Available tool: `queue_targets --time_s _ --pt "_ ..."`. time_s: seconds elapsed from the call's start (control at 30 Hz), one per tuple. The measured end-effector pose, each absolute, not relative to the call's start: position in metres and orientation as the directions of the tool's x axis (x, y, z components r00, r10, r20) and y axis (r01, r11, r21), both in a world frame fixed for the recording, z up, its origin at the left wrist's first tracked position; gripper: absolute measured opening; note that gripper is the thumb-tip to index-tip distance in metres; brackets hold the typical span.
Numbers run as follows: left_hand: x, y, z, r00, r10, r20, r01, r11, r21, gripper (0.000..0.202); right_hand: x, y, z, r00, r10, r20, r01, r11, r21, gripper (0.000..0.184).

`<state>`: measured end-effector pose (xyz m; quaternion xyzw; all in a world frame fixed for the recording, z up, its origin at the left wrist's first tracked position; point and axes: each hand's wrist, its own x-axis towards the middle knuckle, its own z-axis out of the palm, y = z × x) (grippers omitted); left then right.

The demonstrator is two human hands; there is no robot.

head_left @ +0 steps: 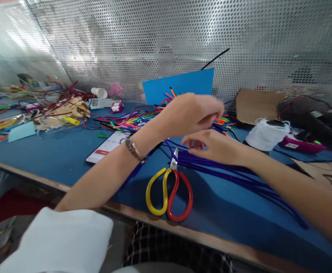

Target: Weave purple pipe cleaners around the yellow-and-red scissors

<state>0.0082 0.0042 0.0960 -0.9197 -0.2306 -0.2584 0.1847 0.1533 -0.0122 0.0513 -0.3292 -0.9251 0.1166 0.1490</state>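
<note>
My left hand [194,113] is raised over the table's middle, wrist bent and fingers curled toward the right; its fingertips are partly hidden. Just below it, my right hand [208,145] comes in from the right with its fingers curled in. Whatever lies between the fingers of either hand is too hidden to name. Under the right hand, a bundle of dark blue pipe cleaners [225,168] stretches rightward along the table. Scissors [174,165] with one yellow and one red handle lie nearer me, blades pointing away and touching the bundle's left end.
A phone [107,147] showing a timer lies left of the scissors. Behind my hands are a pile of colourful pipe cleaners [126,123] and a blue card [180,85] against a perforated metal wall. A cardboard piece [258,104] and white thread spool [267,134] stand right.
</note>
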Motion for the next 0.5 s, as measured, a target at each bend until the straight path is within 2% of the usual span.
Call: queue_targets --time_s 0.03,0.1,0.17,0.33,0.5 --pt "0.002 0.006 0.086 0.790 0.323 0.521 0.477 -0.857 -0.192 0.024 0.165 -0.018 0.049 -0.751 0.643 0.151 0.624 0.765 -0.156 0.018" --pt "-0.012 0.008 0.063 0.879 0.300 0.371 0.389 -0.901 -0.193 0.022 0.184 -0.028 0.043 -0.735 0.675 0.060 0.678 0.731 0.079 0.018" --pt "-0.026 0.009 0.040 0.930 0.293 0.222 0.340 -0.915 -0.218 0.020 0.195 -0.036 0.038 -0.693 0.721 0.003 0.706 0.677 0.207 0.018" --pt "-0.047 -0.003 0.011 0.909 0.402 0.112 0.415 -0.898 -0.148 0.021 0.202 -0.037 0.031 -0.603 0.793 -0.086 0.747 0.599 0.288 0.019" --pt "-0.053 -0.014 0.010 0.898 0.420 0.128 0.439 -0.864 -0.246 0.016 0.211 -0.031 0.030 -0.595 0.803 -0.035 0.757 0.575 0.312 0.022"
